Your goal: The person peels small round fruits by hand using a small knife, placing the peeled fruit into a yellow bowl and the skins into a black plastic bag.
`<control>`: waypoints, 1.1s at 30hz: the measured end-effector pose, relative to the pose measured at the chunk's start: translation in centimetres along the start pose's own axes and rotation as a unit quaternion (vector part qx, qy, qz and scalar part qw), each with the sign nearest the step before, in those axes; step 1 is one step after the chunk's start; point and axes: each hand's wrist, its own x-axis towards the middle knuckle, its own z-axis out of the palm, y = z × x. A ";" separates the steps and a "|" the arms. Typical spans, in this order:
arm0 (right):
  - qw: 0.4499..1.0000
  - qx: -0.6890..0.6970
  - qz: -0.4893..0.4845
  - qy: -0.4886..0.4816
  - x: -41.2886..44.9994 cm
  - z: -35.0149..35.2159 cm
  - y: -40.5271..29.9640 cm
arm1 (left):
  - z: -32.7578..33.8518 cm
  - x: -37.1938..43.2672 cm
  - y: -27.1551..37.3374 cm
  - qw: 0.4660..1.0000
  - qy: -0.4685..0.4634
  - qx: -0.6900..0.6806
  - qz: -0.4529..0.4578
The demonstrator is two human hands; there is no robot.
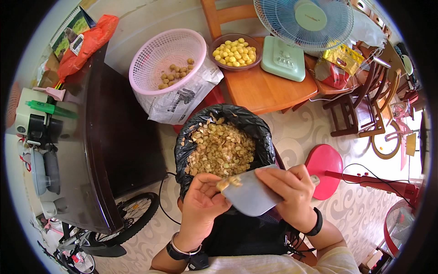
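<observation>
My right hand [291, 191] grips a wide metal cleaver [251, 197] by its blade and handle, over the near edge of a bin lined with a black plastic bag [261, 133]. My left hand [205, 202] holds a small, brownish-yellow piece of food [224, 184] against the blade's left edge. Bits of peel stick to the blade there. Inside the bag lies a heap of brown and yellowish peelings [222, 150]. Beyond it, a pink plastic basket [137, 68] holds several round brown unpeeled pieces [176, 73]; a brown bowl [212, 48] is full of yellow peeled ones [236, 53].
The bowl and a green electric fan [283, 60] stand on a wooden chair [270, 90]. A dark table [85, 137] is at the left, with a bicycle wheel [137, 214] by its near end. A red fan base [325, 171] lies at the right.
</observation>
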 end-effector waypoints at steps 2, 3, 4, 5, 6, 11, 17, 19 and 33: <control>0.999 0.016 0.033 -0.007 0.2 -0.5 0.6 | 0.4 0.1 0.1 0.994 -0.004 -0.093 -0.052; 0.999 0.018 0.032 -0.007 0.2 -0.6 0.4 | 0.1 0.1 0.0 0.994 -0.002 -0.092 -0.052; 1.000 0.020 0.013 -0.004 0.1 -0.8 0.0 | -0.3 0.2 -0.1 0.986 -0.003 -0.137 -0.091; 1.000 0.022 -0.007 -0.001 0.0 -0.8 -0.3 | -0.6 0.2 -0.2 0.975 -0.005 -0.182 -0.129; 0.999 0.014 -0.029 0.008 -0.2 -0.6 -0.7 | -0.8 0.2 -0.3 0.970 -0.027 -0.197 -0.139; 0.997 -0.006 -0.070 0.027 -0.5 -0.1 -0.9 | -0.4 0.1 -0.1 0.971 -0.016 -0.183 -0.153; 0.996 -0.011 -0.078 0.028 -0.3 -0.2 -0.9 | -0.1 -0.2 -0.5 0.982 -0.038 -0.163 -0.089; 0.996 -0.010 -0.080 0.026 -0.3 -0.2 -0.9 | 0.2 -0.3 -0.2 0.989 -0.031 -0.127 -0.075; 0.999 0.013 -0.033 0.000 -0.3 0.0 -0.5 | -0.3 0.2 -0.1 0.996 0.004 -0.085 -0.038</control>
